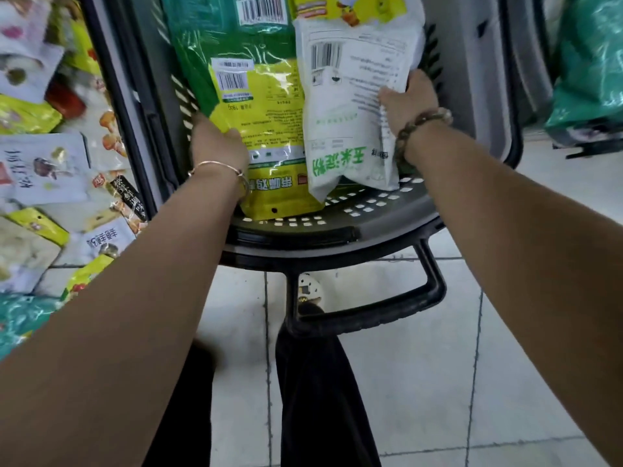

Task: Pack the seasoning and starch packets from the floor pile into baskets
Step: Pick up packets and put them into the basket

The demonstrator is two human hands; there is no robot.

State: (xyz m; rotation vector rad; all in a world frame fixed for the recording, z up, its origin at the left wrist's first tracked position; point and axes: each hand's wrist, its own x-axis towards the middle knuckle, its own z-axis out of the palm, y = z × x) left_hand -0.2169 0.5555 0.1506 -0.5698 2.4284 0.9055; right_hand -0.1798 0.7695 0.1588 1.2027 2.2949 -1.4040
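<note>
Basket point(340, 229): dark, slotted, straight ahead on the floor.
Green-yellow packet point(259, 106): in the basket's left half, long axis near to far, hang-hole end nearest (print upside down).
White starch packet point(340, 126): touching its right side, same axis.
Left hand point(217, 143): grips the green-yellow packet's left edge, thumb on top, fingers hidden.
Right hand point(409, 102): thumb and hidden fingers pinch the starch packet's right edge.
Floor pile point(50, 163): left of the basket.

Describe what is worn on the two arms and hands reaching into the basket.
Both forearms are bare, with no sleeves or gloves in view. The left hand has a thin gold-coloured bangle at its wrist. The right hand has a bracelet of round brownish beads at its wrist. No rings show.
</note>
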